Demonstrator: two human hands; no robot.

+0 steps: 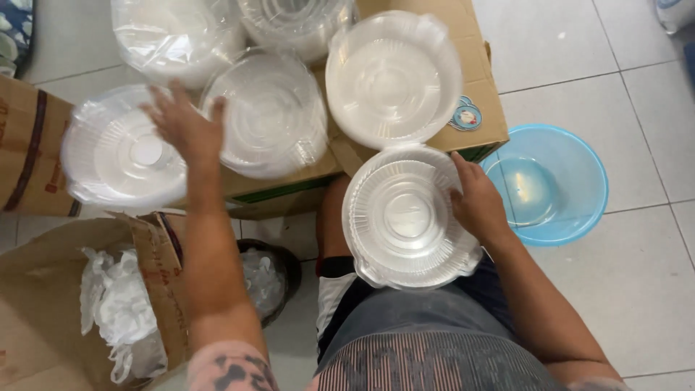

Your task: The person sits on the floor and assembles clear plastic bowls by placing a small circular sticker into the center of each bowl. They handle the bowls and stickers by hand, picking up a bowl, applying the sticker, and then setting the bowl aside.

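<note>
A tiled floor [637,289] lies below. At centre frame, the right hand [478,204] pinches a clear hinged container [405,217]; at upper left, the left hand [184,127], fingers spread, touches wrapped lid stacks [275,116].

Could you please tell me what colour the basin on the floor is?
Translucent light blue basin, head view.

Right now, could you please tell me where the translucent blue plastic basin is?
The blue plastic basin sits on the tiled floor at the right, beside the cardboard box, just beyond the right hand.
</note>
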